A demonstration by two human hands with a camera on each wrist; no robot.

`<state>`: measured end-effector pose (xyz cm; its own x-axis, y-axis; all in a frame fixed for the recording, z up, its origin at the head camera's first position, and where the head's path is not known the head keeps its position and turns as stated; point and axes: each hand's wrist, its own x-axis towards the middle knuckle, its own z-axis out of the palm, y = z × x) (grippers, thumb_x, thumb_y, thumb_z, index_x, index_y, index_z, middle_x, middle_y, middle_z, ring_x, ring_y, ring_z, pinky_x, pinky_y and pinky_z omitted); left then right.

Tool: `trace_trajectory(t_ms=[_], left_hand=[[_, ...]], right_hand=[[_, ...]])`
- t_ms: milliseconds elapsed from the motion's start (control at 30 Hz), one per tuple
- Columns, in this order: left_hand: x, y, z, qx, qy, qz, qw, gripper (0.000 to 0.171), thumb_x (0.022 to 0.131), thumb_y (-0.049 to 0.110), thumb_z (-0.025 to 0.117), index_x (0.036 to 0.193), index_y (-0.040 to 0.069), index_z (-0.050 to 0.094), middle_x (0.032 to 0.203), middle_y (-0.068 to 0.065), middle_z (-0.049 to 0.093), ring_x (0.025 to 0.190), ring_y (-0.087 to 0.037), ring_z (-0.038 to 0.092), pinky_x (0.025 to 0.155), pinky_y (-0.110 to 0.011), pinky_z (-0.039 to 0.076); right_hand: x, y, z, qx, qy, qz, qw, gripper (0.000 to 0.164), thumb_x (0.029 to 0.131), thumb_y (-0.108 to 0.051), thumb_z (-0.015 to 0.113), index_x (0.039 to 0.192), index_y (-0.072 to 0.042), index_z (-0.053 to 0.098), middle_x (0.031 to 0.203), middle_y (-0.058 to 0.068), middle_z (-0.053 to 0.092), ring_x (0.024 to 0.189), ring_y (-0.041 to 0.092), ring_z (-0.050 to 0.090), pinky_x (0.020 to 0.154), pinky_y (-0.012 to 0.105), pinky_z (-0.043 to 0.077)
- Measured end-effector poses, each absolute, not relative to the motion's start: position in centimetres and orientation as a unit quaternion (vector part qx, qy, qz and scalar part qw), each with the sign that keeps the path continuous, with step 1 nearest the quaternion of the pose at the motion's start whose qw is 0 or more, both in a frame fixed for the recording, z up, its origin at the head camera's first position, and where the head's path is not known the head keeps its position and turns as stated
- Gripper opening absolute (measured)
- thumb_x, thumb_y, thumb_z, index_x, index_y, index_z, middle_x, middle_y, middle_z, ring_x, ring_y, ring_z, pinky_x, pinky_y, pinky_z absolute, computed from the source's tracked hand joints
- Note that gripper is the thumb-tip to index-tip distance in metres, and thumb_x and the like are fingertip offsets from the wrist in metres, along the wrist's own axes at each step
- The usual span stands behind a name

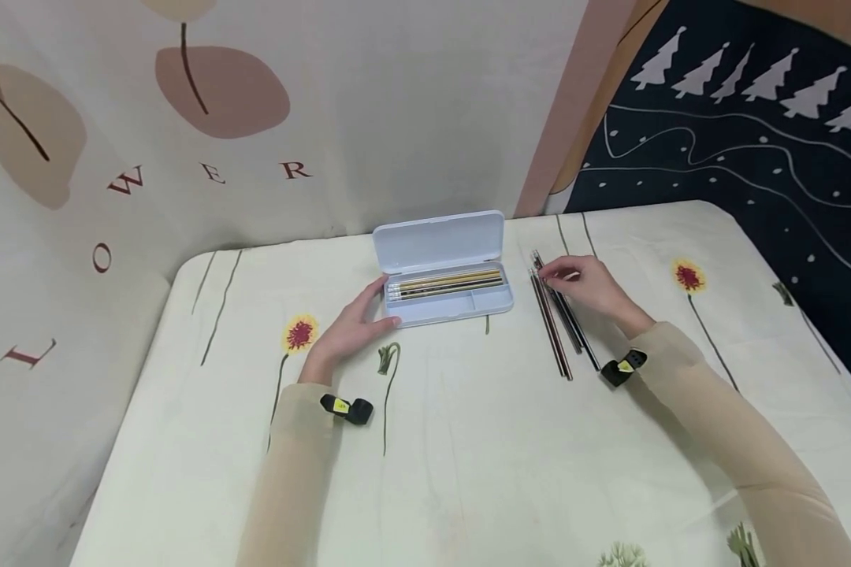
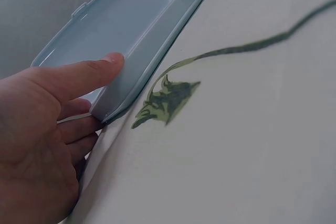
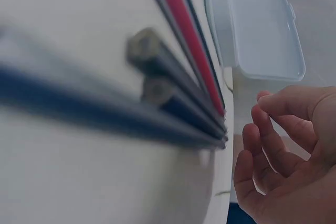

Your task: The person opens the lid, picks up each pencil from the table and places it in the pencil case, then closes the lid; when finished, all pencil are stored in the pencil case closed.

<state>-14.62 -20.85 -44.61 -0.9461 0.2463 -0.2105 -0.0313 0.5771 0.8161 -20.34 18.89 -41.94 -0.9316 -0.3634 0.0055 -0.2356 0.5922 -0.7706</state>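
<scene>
A light blue pencil case (image 1: 436, 312) stands with its lid (image 1: 440, 242) raised at the back of the table. Several gold and dark pencils (image 1: 447, 284) lie side by side in its long compartment. My left hand (image 1: 349, 329) holds the case by its left end, thumb against the front wall and fingers round the side in the left wrist view. Right of the case lie several loose pencils (image 1: 551, 335), dark and red, spread like a fan. My right hand (image 3: 294, 150) is at their far ends, its fingers loosely bent with nothing between them.
Under everything is a pale tablecloth (image 1: 440, 457) printed with flowers and stems. A light curtain (image 1: 432, 134) with lettering hangs right behind the case. At the right, a dark cloth (image 1: 723, 157) with white trees hangs beside the table edge.
</scene>
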Motion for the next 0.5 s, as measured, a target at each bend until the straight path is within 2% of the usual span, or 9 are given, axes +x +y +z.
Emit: trace_trajectory(t_ms=[167, 500], left_hand=[[-14.6, -20.8, -44.6, 0.061, 0.875, 0.456, 0.152, 0.081, 0.090, 0.031, 0.067, 0.156, 0.025, 0.020, 0.159, -0.006, 0.019, 0.145, -0.027, 0.011, 0.115, -0.051, 0.010], [-14.6, -20.7, -44.6, 0.059, 0.879, 0.449, 0.151, 0.081, 0.091, 0.031, 0.067, 0.156, 0.024, 0.019, 0.159, -0.007, 0.019, 0.145, -0.027, 0.011, 0.115, -0.050, 0.011]], right_hand=[[-19.7, 20.2, -41.9, -0.148, 0.893, -0.417, 0.085, 0.021, 0.094, -0.003, 0.059, 0.112, 0.005, 0.067, 0.113, 0.020, 0.063, 0.096, 0.029, 0.057, 0.082, 0.035, 0.046], [-18.7, 22.3, -42.2, -0.126, 0.896, -0.412, 0.108, 0.025, 0.093, -0.004, 0.061, 0.116, 0.006, 0.064, 0.111, 0.022, 0.063, 0.098, 0.032, 0.057, 0.079, 0.027, 0.045]])
